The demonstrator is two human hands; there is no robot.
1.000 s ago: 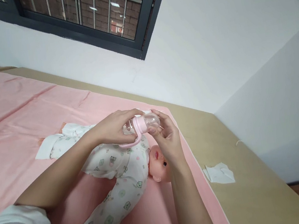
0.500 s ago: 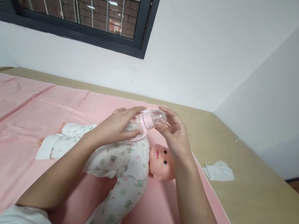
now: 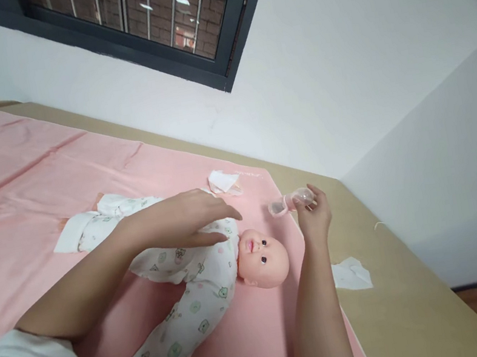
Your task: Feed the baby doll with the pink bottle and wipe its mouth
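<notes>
My right hand (image 3: 315, 214) grips a clear baby bottle with a pink collar (image 3: 289, 201), holding it by the rounded clear end. The bottle is over the right edge of the pink cloth, beyond the doll's head. My left hand (image 3: 199, 216) hovers over the doll's chest, its thumb and fingers apart and nothing between them. Below it a baby doll (image 3: 265, 257) lies on its back in white pyjamas with a small green print. Its head points right and its legs left; my left forearm hides part of its body.
The pink cloth (image 3: 26, 179) covers much of the tan tabletop (image 3: 392, 293). A crumpled white tissue (image 3: 224, 181) lies on the cloth past the doll, and another white tissue (image 3: 351, 274) on the bare tabletop at right. White walls and a dark-framed window (image 3: 180, 59) stand behind.
The bottle has moved right, away from above the doll, in my right hand. My left hand has let go of it and stays over the doll. The tissue behind now shows.
</notes>
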